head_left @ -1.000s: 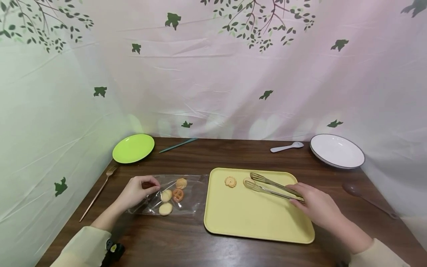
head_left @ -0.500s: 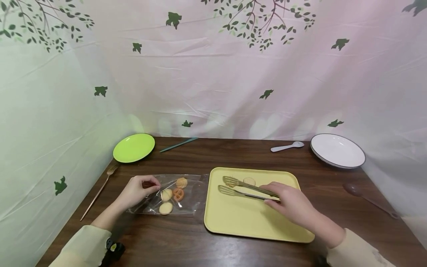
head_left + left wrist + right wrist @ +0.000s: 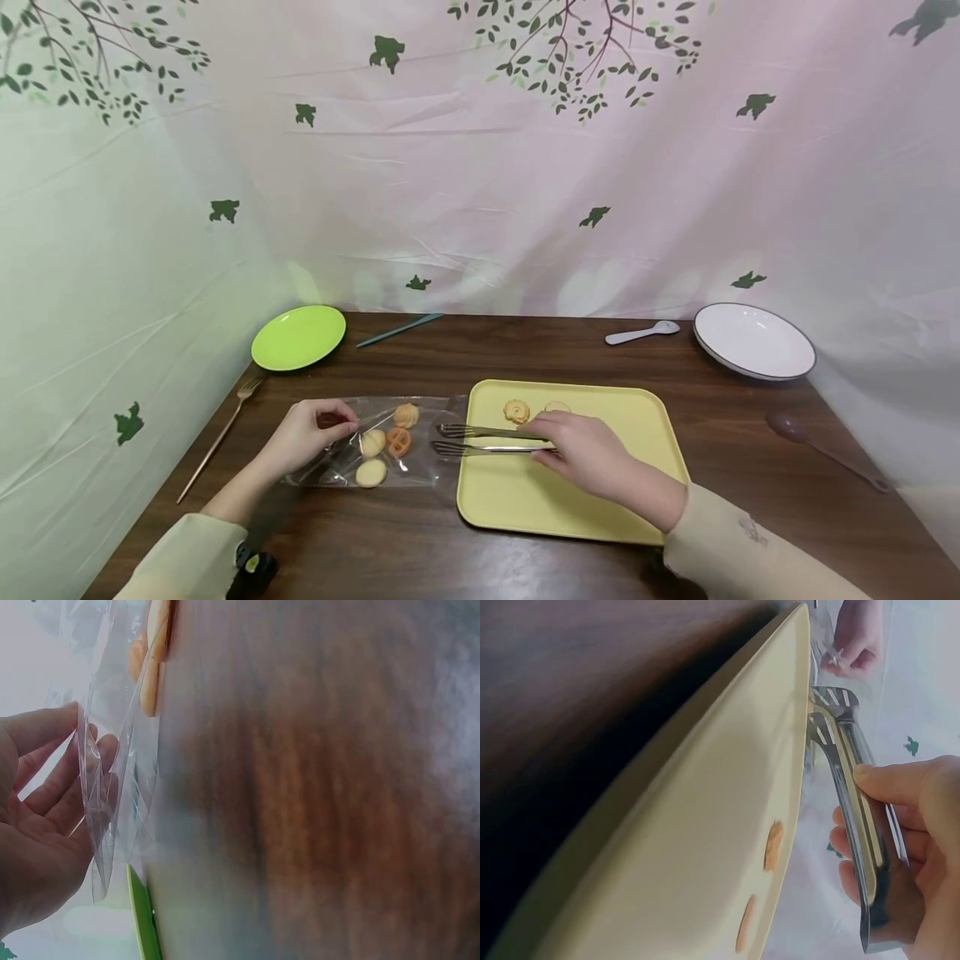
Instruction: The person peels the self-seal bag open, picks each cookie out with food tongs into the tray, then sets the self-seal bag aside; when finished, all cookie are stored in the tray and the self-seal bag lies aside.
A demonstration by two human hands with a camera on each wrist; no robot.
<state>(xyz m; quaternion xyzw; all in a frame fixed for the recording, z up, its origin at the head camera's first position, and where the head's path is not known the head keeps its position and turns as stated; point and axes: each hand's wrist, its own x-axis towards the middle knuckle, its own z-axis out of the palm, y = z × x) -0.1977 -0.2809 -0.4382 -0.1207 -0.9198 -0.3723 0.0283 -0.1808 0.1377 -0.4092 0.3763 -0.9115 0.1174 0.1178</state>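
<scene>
My left hand pinches the open edge of a clear plastic bag lying on the table. In the left wrist view, thumb and fingers hold its film lifted. Several cookies show in the bag: a swirled one, a pretzel-shaped one and pale round ones. My right hand grips metal tongs, their slotted ends apart with nothing between them, reaching past the tray's left edge near the bag. On the yellow tray lie a ring-patterned cookie and a partly hidden round cookie.
A green plate and a copper fork are at the left. Along the back lie a teal knife and a pale spoon. At the right are a white dish and a dark ladle-like spoon. Fabric walls surround the table.
My right hand has moved left across the tray with the tongs, from the round cookie to beyond the tray's left edge. The left hand has stayed on the bag.
</scene>
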